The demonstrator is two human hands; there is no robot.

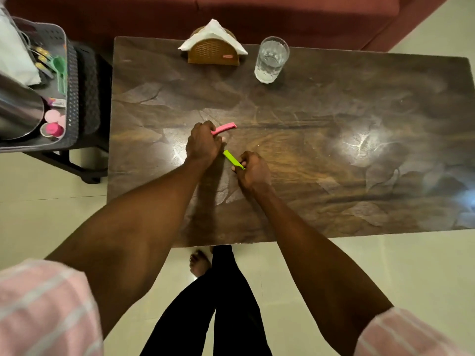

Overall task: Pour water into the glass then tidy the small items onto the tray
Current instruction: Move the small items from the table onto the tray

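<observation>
The left hand point(203, 143) is closed around one end of a pink item point(224, 129), and the right hand point(250, 169) pinches one end of a green item point(232, 159) between thumb and curled fingers. Both hands are near the centre of the frame, close to each other, above the dark wooden table point(334, 155).

I think each hand takes one piece so that both can go to the tray in one trip. The free ends of the two pieces stick out from the fists, which suggests they were picked up by the nearest end and not by the middle. Whether the pieces are already lifted from the table or touch it, I cannot say surely.

The pink item is a flat, narrow strip with a small hook or step at its far end; it points to the upper right. The green item is also thin and flat, wider at its upper left end and narrowing toward the fingers. Both look like light plastic. What exactly they are I cannot tell.

The glass point(271, 59) stands in the upper middle of the frame, beside a brown napkin holder point(213, 53), and there is water inside it, so the pouring step seems done. The grey tray point(73, 80) is at the upper left, on a dark stand beside the table, well apart from the hands. It already holds several small things, among them a green scoop point(59, 66) and a pink cap point(54, 129), and a steel jug point(18, 111) stands over its left part.
</observation>
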